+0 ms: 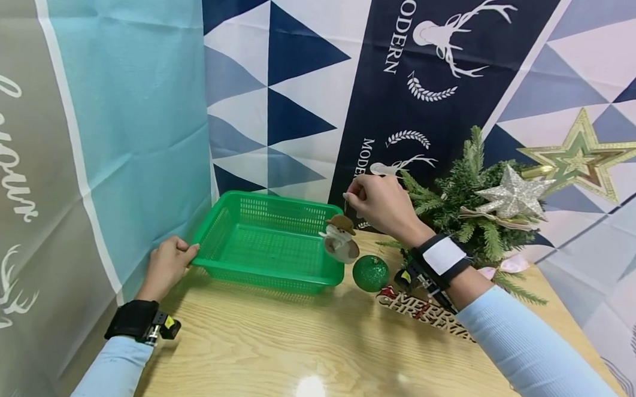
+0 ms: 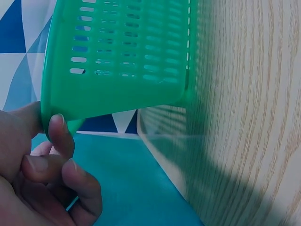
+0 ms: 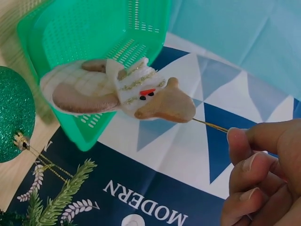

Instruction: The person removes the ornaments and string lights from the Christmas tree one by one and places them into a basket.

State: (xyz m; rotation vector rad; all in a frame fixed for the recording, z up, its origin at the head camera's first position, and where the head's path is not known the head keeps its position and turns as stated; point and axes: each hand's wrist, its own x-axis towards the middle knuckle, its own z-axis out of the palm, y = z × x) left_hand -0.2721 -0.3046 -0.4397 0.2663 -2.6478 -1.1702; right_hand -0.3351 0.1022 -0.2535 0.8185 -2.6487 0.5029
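Note:
My right hand (image 1: 385, 202) pinches the gold string (image 3: 214, 126) of a snowman ornament (image 1: 340, 241), which hangs in the air by the right end of a green plastic basket (image 1: 269, 244). In the right wrist view the snowman (image 3: 87, 94) shows a brown hat, a small orange nose and a pale body with brown patches. At the basket's left end, my left hand (image 1: 168, 262) grips the rim between thumb and fingers. The left wrist view shows the slotted basket side (image 2: 127, 94) close up. Nothing can be seen inside the basket.
Right of the basket lies a glittery green bauble (image 1: 370, 274). A wooden "Merry Christmas" sign (image 1: 417, 310) sits partly under my right forearm. Behind it stand greenery (image 1: 453, 193), a silver star (image 1: 515, 194) and a large gold star (image 1: 579, 153). Patterned cloth hangs behind the table (image 1: 256, 345).

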